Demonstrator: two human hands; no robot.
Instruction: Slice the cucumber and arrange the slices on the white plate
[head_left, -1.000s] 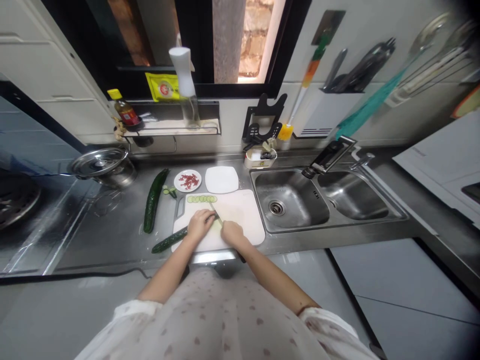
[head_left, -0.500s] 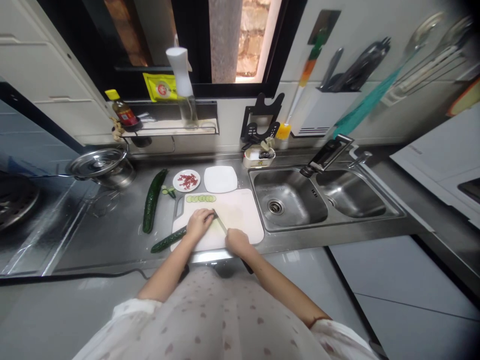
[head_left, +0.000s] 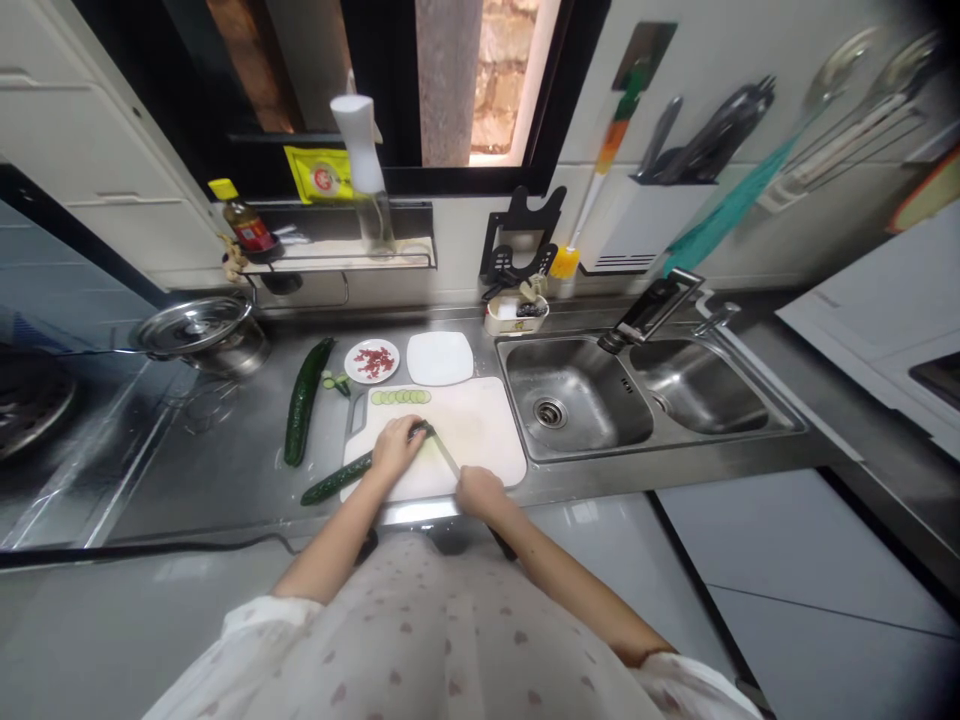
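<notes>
My left hand (head_left: 396,447) is closed on a cucumber (head_left: 337,480) at the white cutting board (head_left: 491,430). The cucumber's dark green body shows to the left of my wrist, and a green bit shows at my fingertips; the stretch between is hidden. My right hand (head_left: 481,492) is wrapped round the handle of a knife (head_left: 447,454), whose blade points up and left towards my left fingertips. A row of overlapping cucumber slices (head_left: 401,397) lies along the board's far left edge. Left of the board lies a whole cucumber (head_left: 306,402), beside small cucumber pieces (head_left: 337,382).
Behind the board are a round plate (head_left: 360,374) with red chopped bits and a white square plate (head_left: 440,358). A double steel sink (head_left: 592,400) adjoins on the right. A lidded steel pot (head_left: 206,335) stands at the left, below a shelf (head_left: 337,257) with bottles.
My right hand and the knife have shifted slightly right. More of the green piece shows at my left fingertips. The slices and plates stay in place.
</notes>
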